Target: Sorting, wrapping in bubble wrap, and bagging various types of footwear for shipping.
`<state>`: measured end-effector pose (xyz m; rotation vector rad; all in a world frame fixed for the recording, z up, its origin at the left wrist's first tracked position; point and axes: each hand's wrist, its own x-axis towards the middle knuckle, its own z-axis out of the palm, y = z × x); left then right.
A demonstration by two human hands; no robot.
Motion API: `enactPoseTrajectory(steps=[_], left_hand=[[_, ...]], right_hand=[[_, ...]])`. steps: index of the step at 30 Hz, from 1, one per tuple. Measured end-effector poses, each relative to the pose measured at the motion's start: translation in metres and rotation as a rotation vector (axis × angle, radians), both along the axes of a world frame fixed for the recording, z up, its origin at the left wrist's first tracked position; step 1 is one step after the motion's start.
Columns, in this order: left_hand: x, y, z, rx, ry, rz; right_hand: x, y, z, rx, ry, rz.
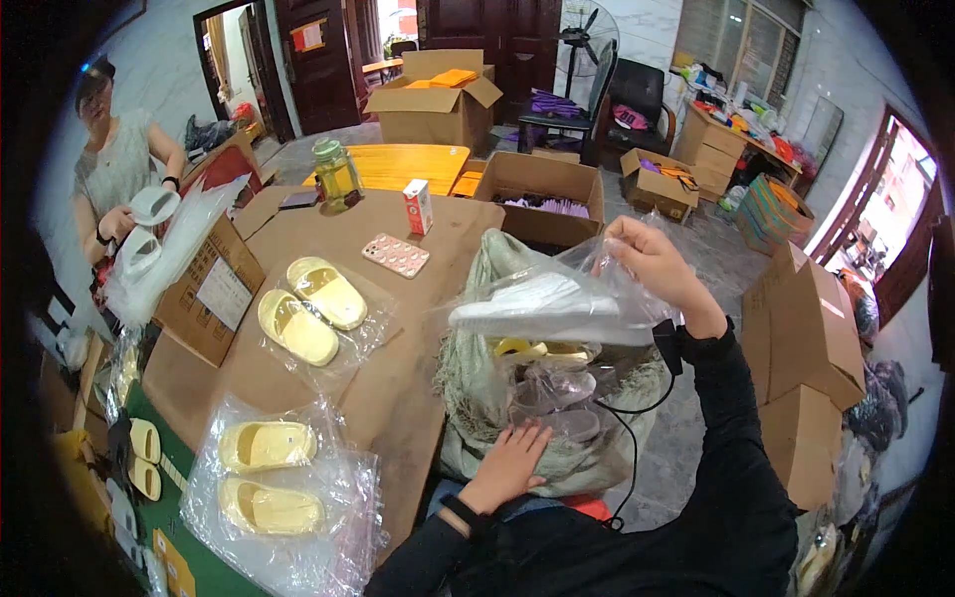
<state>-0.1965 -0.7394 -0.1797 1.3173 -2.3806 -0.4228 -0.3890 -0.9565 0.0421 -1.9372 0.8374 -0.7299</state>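
Note:
Raised over the sack, my right hand (659,267) pinches the top of a clear plastic bag (632,316) with white slippers (537,297) inside. My left hand (500,470) lies with fingers spread at the near side of the sack, beside greyish-brown slippers (570,390) in clear plastic. The pale green woven sack (466,383) gapes open beside the table, and something yellow (542,349) shows between the white and brown pairs. Two bagged pairs of pale yellow slippers, a farther pair (328,292) and a nearer pair (269,478), lie on the table to the left.
A cardboard-covered table (398,318) carries a phone (395,255), a small red-and-white box (418,207) and a jar (338,177). At left, a person (124,164) handles white slippers behind a carton (211,291). A black cable (634,448) hangs by my right arm; cartons (804,333) stand right.

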Motion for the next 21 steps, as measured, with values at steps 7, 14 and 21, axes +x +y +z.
enactPoseTrajectory(steps=[7,14,21], left_hand=[[-0.004,-0.004,-0.043,-0.032,-0.352,0.114],[0.02,0.006,0.029,-0.188,-0.262,0.087],[0.013,0.01,0.031,-0.177,-0.045,0.1]], right_hand=[[-0.005,-0.004,-0.056,-0.224,0.042,-0.279],[0.017,0.034,-0.074,-0.43,0.74,0.183],[0.035,-0.004,-0.141,-0.213,0.61,1.21]])
